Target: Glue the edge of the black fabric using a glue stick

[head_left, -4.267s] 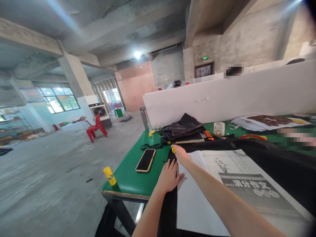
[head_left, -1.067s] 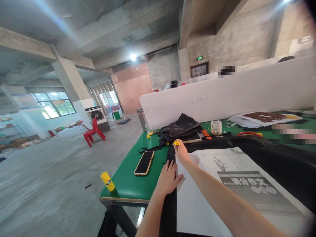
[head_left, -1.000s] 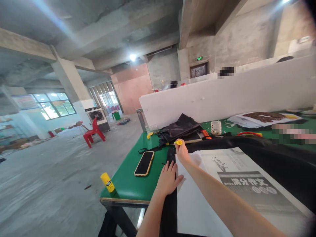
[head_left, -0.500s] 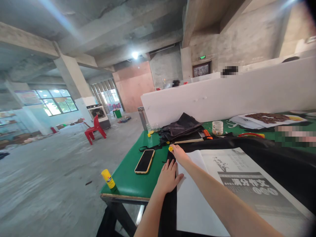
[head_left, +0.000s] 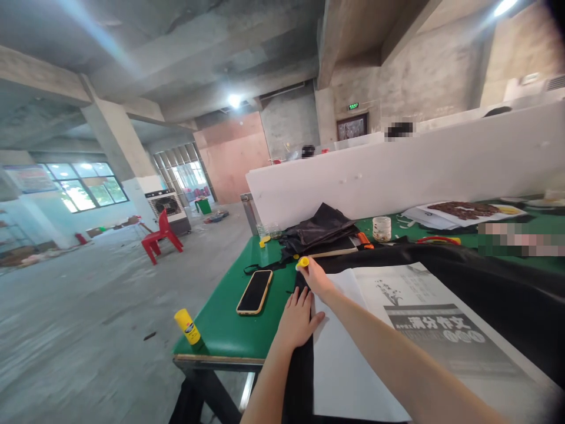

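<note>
My right hand (head_left: 318, 278) is closed around a yellow glue stick (head_left: 303, 262), whose round yellow end faces me; the tip is mostly hidden. It is over the black cloth's far left edge. Lower down, my left hand (head_left: 298, 321) lies flat with fingers spread on the black cloth (head_left: 301, 371), its thumb reaching over the edge of a white sheet (head_left: 342, 359). That sheet and a printed page (head_left: 441, 330) lie on the cloth to the right. Left of my hands, a phone (head_left: 255, 292) rests face up on the green table (head_left: 220, 333).
A second yellow glue stick (head_left: 188, 326) stands at the table's near left corner. Behind my hands are crumpled black material (head_left: 320, 228), a glass jar (head_left: 382, 229) and an orange-handled tool (head_left: 364, 240). A white board (head_left: 388, 176) runs along the back. On the floor stands a red chair (head_left: 162, 237).
The glue stick in my right hand has tilted, its end turning slightly upward. My left hand stays flat in place. The whole view has shifted a little to the right.
</note>
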